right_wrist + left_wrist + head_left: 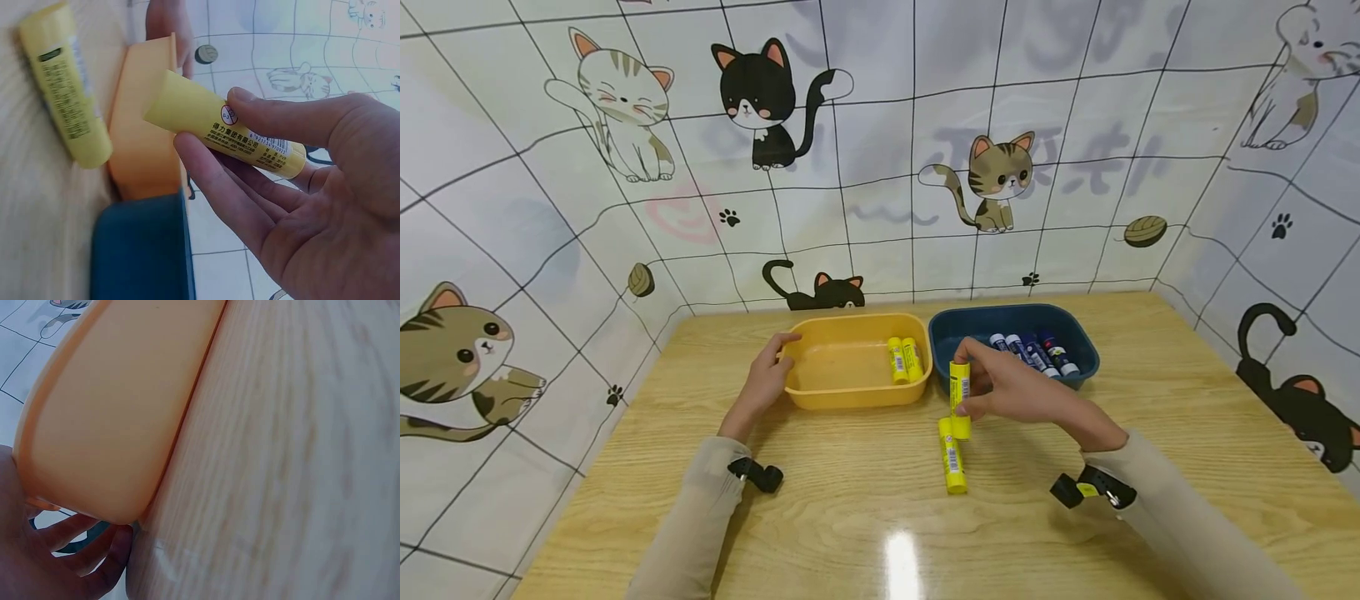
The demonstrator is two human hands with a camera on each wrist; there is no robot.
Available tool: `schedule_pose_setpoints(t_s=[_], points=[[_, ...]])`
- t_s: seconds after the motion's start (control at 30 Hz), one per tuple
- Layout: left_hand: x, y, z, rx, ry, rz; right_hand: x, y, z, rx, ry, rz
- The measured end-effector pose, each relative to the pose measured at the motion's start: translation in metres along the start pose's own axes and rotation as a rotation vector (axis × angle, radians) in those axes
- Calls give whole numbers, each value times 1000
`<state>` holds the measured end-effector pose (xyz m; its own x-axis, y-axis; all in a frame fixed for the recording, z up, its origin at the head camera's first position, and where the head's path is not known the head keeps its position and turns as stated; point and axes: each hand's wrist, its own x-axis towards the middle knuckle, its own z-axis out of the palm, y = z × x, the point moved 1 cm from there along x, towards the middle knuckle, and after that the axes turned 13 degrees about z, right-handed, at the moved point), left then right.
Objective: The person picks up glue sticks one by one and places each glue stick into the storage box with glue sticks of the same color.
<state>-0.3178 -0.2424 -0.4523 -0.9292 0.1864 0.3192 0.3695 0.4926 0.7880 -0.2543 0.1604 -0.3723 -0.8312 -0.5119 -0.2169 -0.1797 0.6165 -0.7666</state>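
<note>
My right hand (1011,385) pinches a yellow glue stick (206,119) between thumb and fingers, holding it upright in front of the blue bin (951,321). Just below it, a second yellow glue stick (952,471) lies on the table; in the right wrist view this loose stick (65,87) shows at upper left. My left hand (765,379) grips the left end of the yellow-orange bin (850,399), its fingers at the rim. Up close in the left wrist view, my left hand's fingers (94,550) touch the bin's end wall (94,481).
Two yellow glue sticks (906,360) lie at the right end of the yellow-orange bin. Several blue and white sticks (1033,354) lie in the blue bin beside it. Both stand on the wooden table (820,517), before a cat-patterned wall covering (880,208).
</note>
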Motion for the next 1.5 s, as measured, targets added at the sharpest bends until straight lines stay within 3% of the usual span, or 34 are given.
schedule_pose_setpoints(t_s=[0.7, 1.1, 1.5], points=[[1, -3, -1, 15, 1, 9, 34, -54, -32, 42, 16, -73], [1, 0, 1, 2, -5, -13, 79, -74, -43, 60, 0, -23], [3, -3, 2, 14, 7, 10, 132, -79, -40, -25, -53, 50]])
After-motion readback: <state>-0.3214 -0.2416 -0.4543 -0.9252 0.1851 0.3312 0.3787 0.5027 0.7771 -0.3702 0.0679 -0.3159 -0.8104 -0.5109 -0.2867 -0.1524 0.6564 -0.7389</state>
